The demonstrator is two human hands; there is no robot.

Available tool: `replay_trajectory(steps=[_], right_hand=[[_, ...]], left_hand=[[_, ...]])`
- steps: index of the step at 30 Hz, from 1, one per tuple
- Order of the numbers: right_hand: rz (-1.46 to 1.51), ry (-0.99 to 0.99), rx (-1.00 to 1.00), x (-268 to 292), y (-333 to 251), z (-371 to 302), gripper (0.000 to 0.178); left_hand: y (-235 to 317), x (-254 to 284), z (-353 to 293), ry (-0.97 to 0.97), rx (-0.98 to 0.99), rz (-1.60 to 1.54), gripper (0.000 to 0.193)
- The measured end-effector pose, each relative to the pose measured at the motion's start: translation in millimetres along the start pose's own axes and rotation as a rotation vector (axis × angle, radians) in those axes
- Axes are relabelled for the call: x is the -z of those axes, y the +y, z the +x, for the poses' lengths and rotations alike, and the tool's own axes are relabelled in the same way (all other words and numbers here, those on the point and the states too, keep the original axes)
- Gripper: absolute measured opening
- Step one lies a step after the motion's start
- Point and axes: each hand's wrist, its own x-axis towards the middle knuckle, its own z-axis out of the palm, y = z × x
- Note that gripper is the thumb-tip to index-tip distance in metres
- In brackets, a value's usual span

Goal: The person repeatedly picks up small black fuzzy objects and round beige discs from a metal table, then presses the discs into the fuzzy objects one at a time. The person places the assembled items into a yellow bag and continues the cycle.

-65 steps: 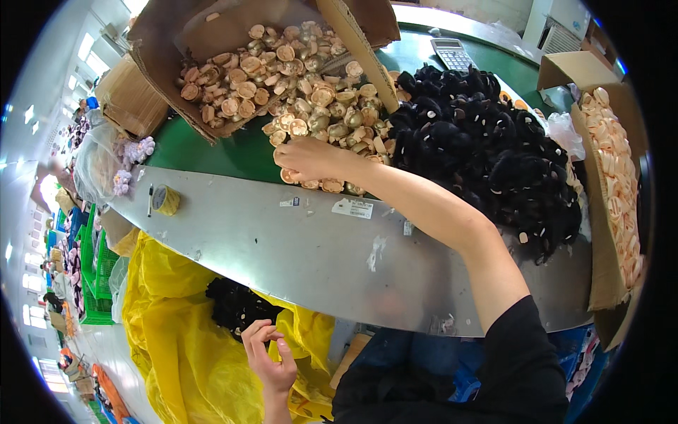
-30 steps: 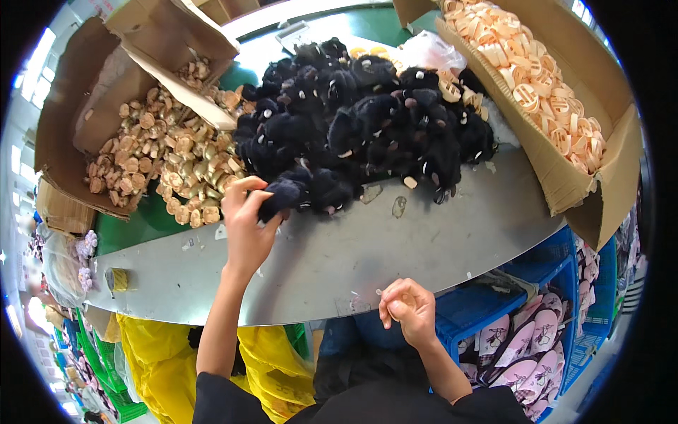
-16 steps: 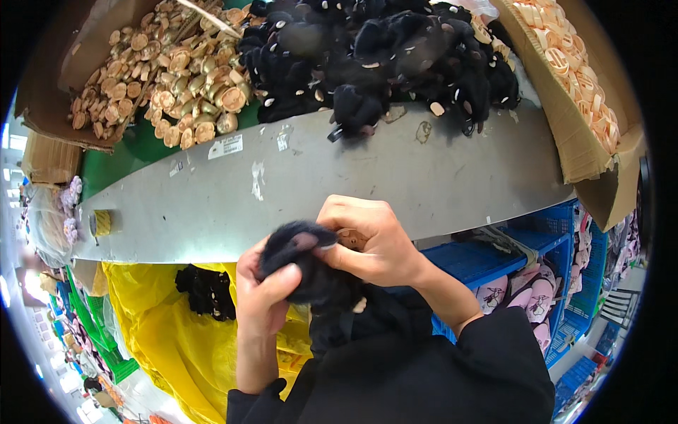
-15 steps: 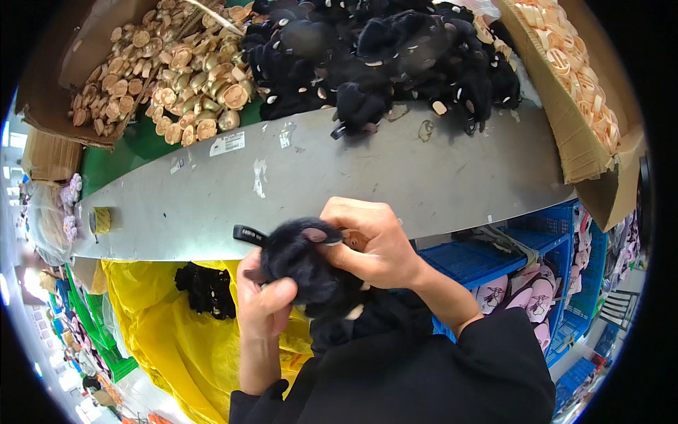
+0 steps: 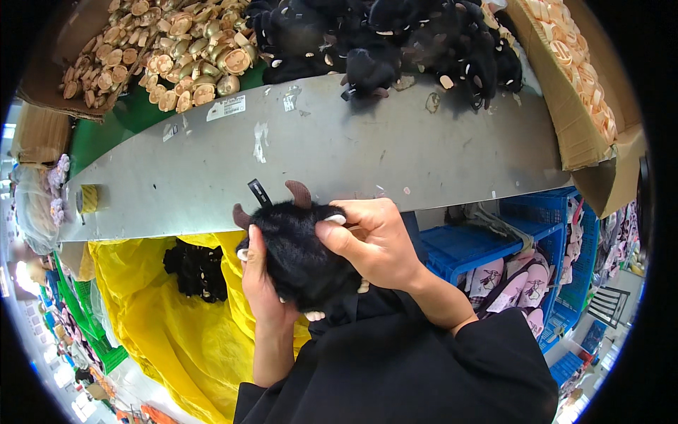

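A black plush animal [image 5: 300,247] with two brown horns, pale ears and a black ribbon tag sits between my hands, above my lap and just in front of the grey table [image 5: 353,155]. My left hand [image 5: 267,293] is closed round its left side, thumb below the ear. My right hand [image 5: 385,244] pinches it by the pale ear on the right. A brownish bit shows behind my right fingers, mostly hidden; I cannot tell what it is. Small pale feet stick out at the toy's lower edge.
Black plush toys [image 5: 371,67] are heaped at the table's far side. Gold-coloured plastic shells [image 5: 201,67] lie to their left. A cardboard box [image 5: 565,106] at right holds peach plastic pieces. A yellow bag [image 5: 152,318] with black plush hangs below, left; blue crates [image 5: 466,247] stand right.
The plush has turned so its horns and tag now point up and away from me. My left thumb has shifted from its front to its left side. The view has tilted slightly downward.
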Motion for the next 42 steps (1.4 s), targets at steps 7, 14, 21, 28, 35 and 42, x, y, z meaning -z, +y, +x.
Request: replay_trajectory(steps=[7, 14, 21, 28, 35, 42], right_hand=[[-0.127, 0.028, 0.037, -3.3, 3.1, -2.8, 0.025], [-0.039, 0.028, 0.073, -6.6, 5.3, -2.9, 0.023], [-0.097, 0.022, 0.077, -4.3, 0.9, -1.5, 0.025], [-0.217, 0.001, 0.117, -0.9, 3.1, -3.4, 0.018], [-0.24, 0.171, 0.242, 7.6, 4.4, -6.1, 0.033], [0.151, 0.031, 0.131, 9.1, -5.8, -25.8, 0.024]], left_hand=[[-3.7, 1.4, -15.5, -0.099, -0.112, 0.293, 0.068], [-11.7, -5.8, -20.8, 0.009, -0.176, 0.172, 0.053], [-8.5, 6.8, -21.5, -0.027, -0.037, 0.062, 0.067], [-0.8, 21.3, -20.9, -0.175, 0.078, 0.219, 0.061], [-3.5, -3.1, -29.7, -0.056, -0.142, 0.299, 0.049], [-3.8, -22.4, -18.6, -0.033, -0.125, 0.227, 0.048]])
